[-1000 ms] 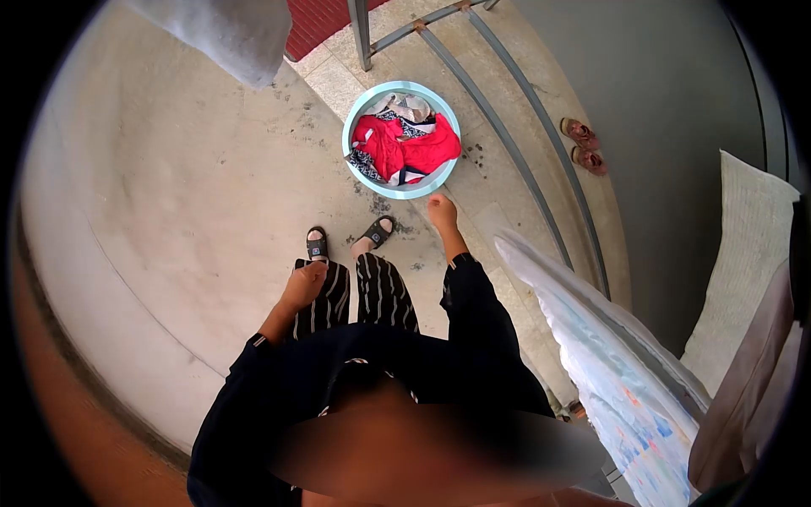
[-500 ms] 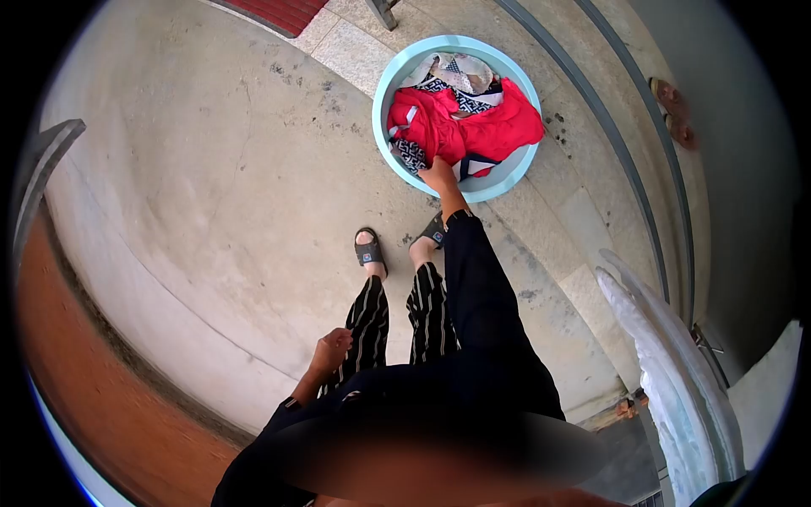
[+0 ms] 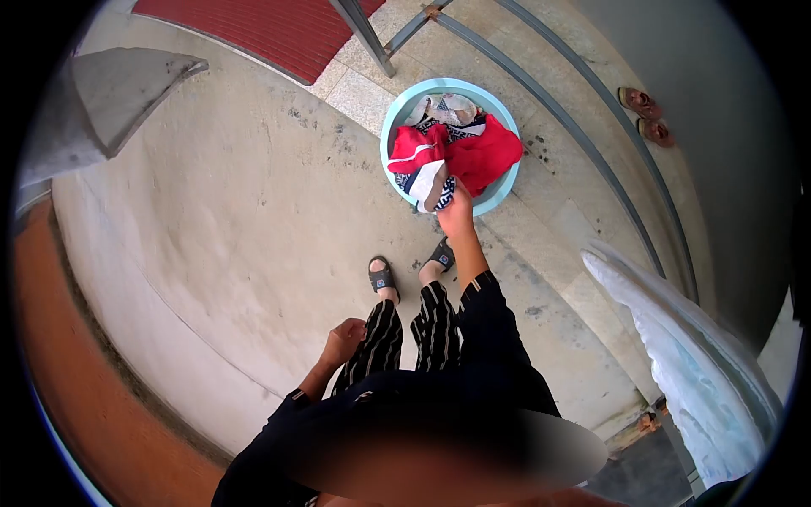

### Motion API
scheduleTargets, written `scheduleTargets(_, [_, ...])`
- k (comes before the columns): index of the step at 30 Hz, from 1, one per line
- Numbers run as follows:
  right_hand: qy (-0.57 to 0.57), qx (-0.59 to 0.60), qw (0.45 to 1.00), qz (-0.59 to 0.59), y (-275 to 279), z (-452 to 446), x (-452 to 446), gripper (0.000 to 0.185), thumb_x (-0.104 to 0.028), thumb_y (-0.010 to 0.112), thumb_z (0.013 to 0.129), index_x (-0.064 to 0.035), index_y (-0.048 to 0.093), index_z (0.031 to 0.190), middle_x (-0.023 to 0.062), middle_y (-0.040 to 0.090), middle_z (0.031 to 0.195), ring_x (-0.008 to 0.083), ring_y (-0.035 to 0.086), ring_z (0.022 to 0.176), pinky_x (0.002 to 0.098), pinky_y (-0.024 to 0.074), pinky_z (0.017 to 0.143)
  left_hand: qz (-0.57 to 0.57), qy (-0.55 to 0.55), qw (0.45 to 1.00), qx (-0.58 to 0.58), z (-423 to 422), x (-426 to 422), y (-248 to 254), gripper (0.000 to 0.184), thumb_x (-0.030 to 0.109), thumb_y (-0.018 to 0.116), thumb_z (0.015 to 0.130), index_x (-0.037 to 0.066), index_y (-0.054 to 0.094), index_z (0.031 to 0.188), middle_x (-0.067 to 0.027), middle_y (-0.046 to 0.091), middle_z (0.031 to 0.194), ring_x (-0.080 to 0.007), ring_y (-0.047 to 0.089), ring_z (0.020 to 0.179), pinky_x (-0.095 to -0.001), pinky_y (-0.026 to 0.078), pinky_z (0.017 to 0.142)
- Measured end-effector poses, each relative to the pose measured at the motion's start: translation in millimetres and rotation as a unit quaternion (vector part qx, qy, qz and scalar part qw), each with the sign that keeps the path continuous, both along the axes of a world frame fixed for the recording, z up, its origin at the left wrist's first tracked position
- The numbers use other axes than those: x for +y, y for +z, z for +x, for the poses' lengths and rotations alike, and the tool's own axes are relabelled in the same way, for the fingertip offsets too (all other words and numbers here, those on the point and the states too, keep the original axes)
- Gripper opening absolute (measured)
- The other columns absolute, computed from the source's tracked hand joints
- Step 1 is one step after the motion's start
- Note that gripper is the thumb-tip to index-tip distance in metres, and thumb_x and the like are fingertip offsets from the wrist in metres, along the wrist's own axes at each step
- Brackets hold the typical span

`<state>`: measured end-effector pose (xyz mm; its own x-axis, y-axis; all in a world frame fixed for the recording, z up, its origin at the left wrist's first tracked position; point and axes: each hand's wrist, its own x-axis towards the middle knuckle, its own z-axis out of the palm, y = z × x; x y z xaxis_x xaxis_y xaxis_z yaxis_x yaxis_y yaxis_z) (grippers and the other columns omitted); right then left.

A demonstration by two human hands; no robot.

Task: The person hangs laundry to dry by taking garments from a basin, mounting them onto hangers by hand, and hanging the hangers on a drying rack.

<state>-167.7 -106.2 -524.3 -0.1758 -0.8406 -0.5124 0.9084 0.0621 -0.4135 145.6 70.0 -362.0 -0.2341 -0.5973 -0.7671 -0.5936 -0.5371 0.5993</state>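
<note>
A light blue plastic tub (image 3: 392, 114) stands on the paved floor, filled with clothes. Red clothing (image 3: 483, 156) and a pale printed cloth (image 3: 452, 108) lie inside it. At the tub's near rim my right hand (image 3: 457, 211) grips a garment with a navy-and-white pattern and white and beige panels (image 3: 428, 183), lifted partly over the rim. The rest of that garment runs in among the red cloth, and where it ends is hidden. Beside my left thigh hangs my left hand (image 3: 345, 340), its fingers curled in, with nothing visible in it.
Grey metal rails (image 3: 541, 97) curve past the tub's right side, with a pair of sandals (image 3: 646, 117) beyond them. A red ridged mat (image 3: 262, 29) lies at the top. White fabric (image 3: 676, 355) hangs at lower right, and a grey cloth-like sheet (image 3: 118, 101) at upper left.
My right hand has drawn the patterned garment up and toward me, over the tub's near rim. My left hand stays by my thigh. The view has shifted a little.
</note>
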Motion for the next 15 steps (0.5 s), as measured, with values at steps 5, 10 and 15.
scheduleTargets(5, [0.090,-0.238,0.958,-0.132,186,21,91,0.044,-0.033,0.044,0.086,-0.0013,0.052,0.116,0.0130,0.058,0.113,0.0279,0.052,0.111,0.0403,0.0390,0.096,0.145,0.262,0.944,0.139,-60,-66,68,0.035,0.032,0.050,0.091,0.004,0.049,0.112,-0.0077,0.057,0.099,-0.0161,0.058,0.093,-0.0303,0.049,0.076])
scheduleTargets(10, [0.476,0.010,0.831,-0.287,368,71,121,0.043,-0.038,0.054,0.085,0.0021,0.052,0.099,0.0025,0.054,0.087,0.0120,0.052,0.086,0.0252,0.0392,0.082,0.133,0.262,0.884,0.364,-75,-100,101,0.046,0.031,0.051,0.090,0.005,0.040,0.126,-0.0118,0.050,0.121,-0.0212,0.051,0.110,-0.0362,0.043,0.091])
scheduleTargets(15, [0.360,0.267,0.877,-0.171,387,101,158,0.037,-0.033,0.047,0.093,-0.0001,0.048,0.110,0.0026,0.051,0.096,0.0088,0.046,0.093,0.0238,0.0360,0.084,-0.313,-0.092,0.907,0.266,-45,-128,160,0.050,0.023,0.053,0.088,0.003,0.036,0.131,-0.0120,0.044,0.130,-0.0234,0.047,0.117,-0.0375,0.039,0.098])
